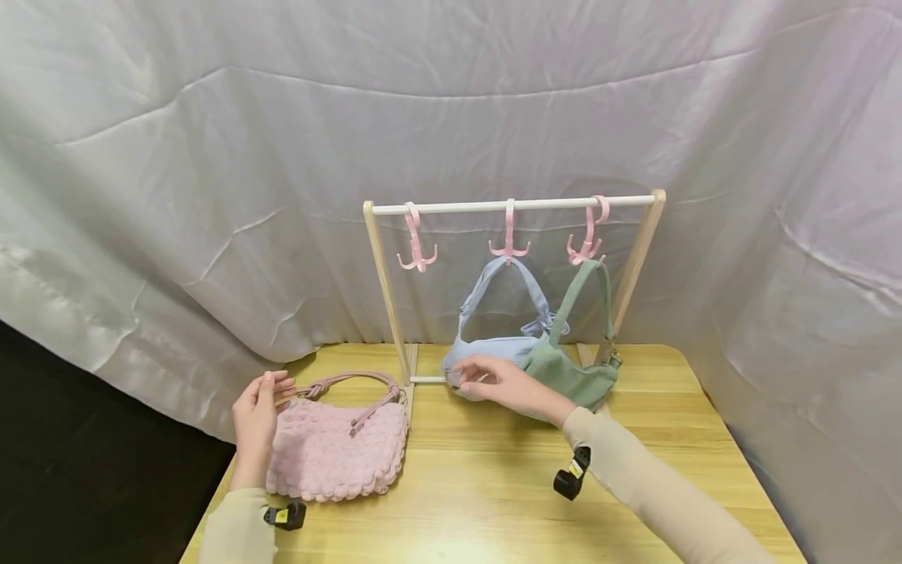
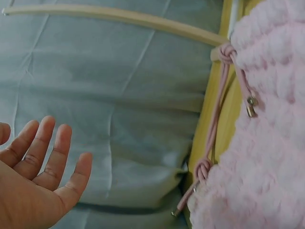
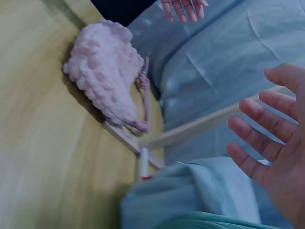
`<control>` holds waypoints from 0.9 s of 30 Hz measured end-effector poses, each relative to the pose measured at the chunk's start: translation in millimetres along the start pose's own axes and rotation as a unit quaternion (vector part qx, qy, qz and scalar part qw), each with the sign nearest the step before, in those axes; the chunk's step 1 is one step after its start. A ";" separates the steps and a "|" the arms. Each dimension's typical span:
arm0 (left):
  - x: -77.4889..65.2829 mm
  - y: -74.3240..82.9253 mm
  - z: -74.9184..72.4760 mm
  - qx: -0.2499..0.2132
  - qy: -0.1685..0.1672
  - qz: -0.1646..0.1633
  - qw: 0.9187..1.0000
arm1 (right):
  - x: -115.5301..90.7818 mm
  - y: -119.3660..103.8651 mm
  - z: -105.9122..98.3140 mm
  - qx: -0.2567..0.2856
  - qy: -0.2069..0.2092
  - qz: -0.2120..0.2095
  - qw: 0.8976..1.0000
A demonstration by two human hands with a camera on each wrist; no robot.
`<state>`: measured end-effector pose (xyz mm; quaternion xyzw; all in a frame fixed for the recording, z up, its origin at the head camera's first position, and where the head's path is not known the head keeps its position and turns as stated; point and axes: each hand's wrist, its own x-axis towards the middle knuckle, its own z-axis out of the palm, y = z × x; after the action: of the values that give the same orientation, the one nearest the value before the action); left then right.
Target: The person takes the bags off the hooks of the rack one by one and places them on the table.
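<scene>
A fluffy pink handbag [image 1: 338, 450] lies on the table at the left, its cord handle [image 2: 220, 102] knotted at both ends. My left hand [image 1: 257, 411] is above the bag's left end, fingers relaxed and holding nothing. In the left wrist view that hand [image 2: 40, 176] is apart from the bag. A light blue shoulder bag [image 1: 496, 348] hangs by its strap from the middle pink hook [image 1: 510, 235]. The green shoulder bag [image 1: 574, 380] hangs from the right pink hook [image 1: 585, 239]. My right hand [image 1: 500, 384] is in front of the blue bag, fingers loosely bent and nothing in them.
The rack has a white top bar [image 1: 465, 207] and wooden side posts [image 1: 386, 290]. A third pink hook [image 1: 416, 243] hangs at the bar's left with no bag on it. Behind the wooden table [image 1: 493, 486] runs a grey curtain [image 1: 437, 141].
</scene>
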<state>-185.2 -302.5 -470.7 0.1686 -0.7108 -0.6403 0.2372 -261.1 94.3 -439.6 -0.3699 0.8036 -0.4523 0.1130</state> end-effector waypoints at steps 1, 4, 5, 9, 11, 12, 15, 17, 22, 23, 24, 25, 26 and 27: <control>-1.1 1.5 1.6 -0.002 0.002 0.003 1.000 | -0.4 -2.0 -5.1 -0.010 0.003 -0.009 1.000; -6.5 6.4 6.5 -0.020 0.007 0.011 1.000 | -1.4 -10.3 -19.2 -0.035 0.016 -0.027 0.999; -8.6 7.9 8.5 -0.026 0.008 0.016 0.999 | -1.9 -12.5 -23.5 -0.043 0.020 -0.030 0.998; -14.4 15.6 17.9 -0.053 -0.005 0.032 0.998 | -3.9 -19.4 -39.0 -0.065 0.039 -0.046 0.996; -15.7 18.4 24.0 -0.061 -0.012 0.042 0.997 | -5.0 -23.2 -46.7 -0.071 0.046 -0.053 0.995; -15.9 19.6 27.2 -0.063 -0.016 0.047 0.997 | -5.5 -24.6 -50.6 -0.077 0.050 -0.058 0.994; -16.3 23.4 37.8 -0.071 -0.029 0.058 0.995 | -6.7 -30.0 -62.5 -0.097 0.066 -0.068 0.991; -16.3 26.3 45.3 -0.071 -0.039 0.068 0.994 | -7.2 -34.0 -70.6 -0.110 0.078 -0.072 0.988; -15.8 35.2 65.5 -0.057 -0.061 0.090 0.992 | -6.2 -49.3 -92.2 -0.137 0.103 -0.080 0.982; -15.5 37.0 69.8 -0.051 -0.066 0.095 0.992 | -5.5 -52.9 -96.9 -0.139 0.111 -0.083 0.981; -15.4 39.0 74.3 -0.045 -0.071 0.100 0.992 | -4.5 -56.4 -102.0 -0.144 0.119 -0.085 0.979; -15.2 41.0 79.1 -0.044 -0.076 0.104 0.991 | -3.4 -59.9 -107.2 -0.146 0.127 -0.087 0.977; -15.0 42.9 83.9 -0.043 -0.082 0.107 0.990 | -2.3 -63.5 -112.3 -0.149 0.136 -0.091 0.975; -14.7 44.6 88.7 -0.039 -0.088 0.112 0.989 | -1.2 -67.0 -117.4 -0.153 0.145 -0.095 0.973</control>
<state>-219.2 -215.4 -434.3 0.0221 -0.7175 -0.6496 0.2504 -287.8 149.4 -319.2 -0.3874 0.8325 -0.3815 -0.1064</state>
